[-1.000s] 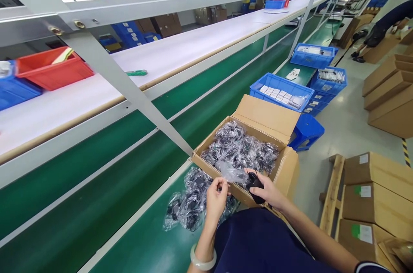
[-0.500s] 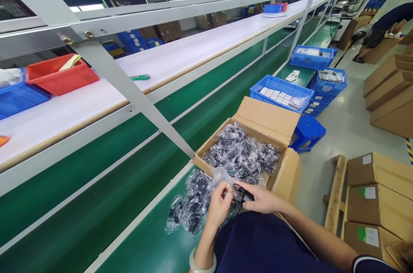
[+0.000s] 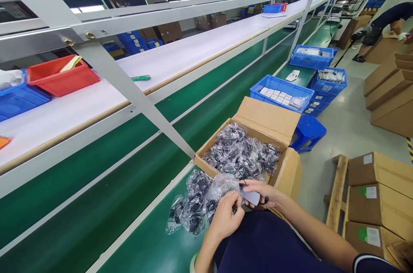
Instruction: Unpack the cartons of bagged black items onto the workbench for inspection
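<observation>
My left hand is closed, pinching the edge of a clear plastic bag. In my right hand is a small black power adapter, its flat face shining grey, with a black cable beside it. The adapter is right by the bag; whether part of it sits inside I cannot tell. Left of my hands, several bagged adapters lie in a heap on the green bench. Just beyond my hands stands an open cardboard box filled with more bagged black adapters.
A slanted metal brace comes down by the box's left corner. Beyond the box stand a blue bin with small white boxes and a blue stool. Cartons are stacked at right. A person bends over boxes farther back.
My right hand has turned the adapter so its flat face shows. My left hand has moved right and nearer to me, and the bag looks more spread out.
</observation>
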Demonstrator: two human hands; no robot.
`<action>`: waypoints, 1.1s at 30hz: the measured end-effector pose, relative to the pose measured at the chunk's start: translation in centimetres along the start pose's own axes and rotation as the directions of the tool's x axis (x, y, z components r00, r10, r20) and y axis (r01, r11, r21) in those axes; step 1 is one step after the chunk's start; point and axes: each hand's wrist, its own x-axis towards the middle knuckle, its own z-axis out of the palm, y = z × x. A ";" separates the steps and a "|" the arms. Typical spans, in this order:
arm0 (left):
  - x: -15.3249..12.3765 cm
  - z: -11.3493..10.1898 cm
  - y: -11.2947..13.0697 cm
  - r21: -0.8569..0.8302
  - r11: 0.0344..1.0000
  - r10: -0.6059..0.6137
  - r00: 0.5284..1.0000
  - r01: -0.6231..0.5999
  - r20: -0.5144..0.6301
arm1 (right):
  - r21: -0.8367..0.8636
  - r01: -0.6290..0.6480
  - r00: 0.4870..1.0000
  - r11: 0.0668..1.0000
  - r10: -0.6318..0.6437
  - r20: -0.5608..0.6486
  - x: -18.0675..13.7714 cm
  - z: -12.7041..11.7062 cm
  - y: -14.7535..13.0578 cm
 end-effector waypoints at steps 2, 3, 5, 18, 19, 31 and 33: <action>-0.2 -0.1 -0.1 -0.042 0.999 -0.002 1.000 0.002 0.011 | 0.263 -0.057 0.998 0.963 0.057 0.007 0.0 -0.3 0.4; -0.3 -0.1 -0.3 -0.073 0.997 -0.019 1.000 0.019 0.008 | 0.302 -0.072 0.997 0.951 0.066 0.030 -0.1 -0.5 0.6; -0.4 0.1 -0.8 -0.131 0.988 -0.077 0.997 0.075 -0.015 | 0.233 -0.133 0.988 0.963 0.109 0.113 -0.3 -0.7 0.7; -0.9 1.1 -1.7 -0.153 0.974 -0.171 0.985 0.167 -0.017 | -0.845 0.026 0.980 0.534 0.152 0.126 0.6 -0.1 0.3; -1.0 1.3 -1.9 -0.196 0.963 -0.199 0.979 0.188 -0.038 | -0.898 0.086 0.984 0.431 0.106 0.145 0.6 0.0 0.1; -0.9 0.5 -0.8 -0.094 0.990 -0.111 0.992 0.105 -0.058 | -0.823 0.156 0.980 0.546 0.016 0.196 1.0 -0.2 -0.2; -1.3 0.3 -0.8 -0.071 0.994 -0.089 0.996 0.089 -0.008 | -0.546 0.101 0.988 0.832 -0.021 0.152 1.5 -1.1 0.0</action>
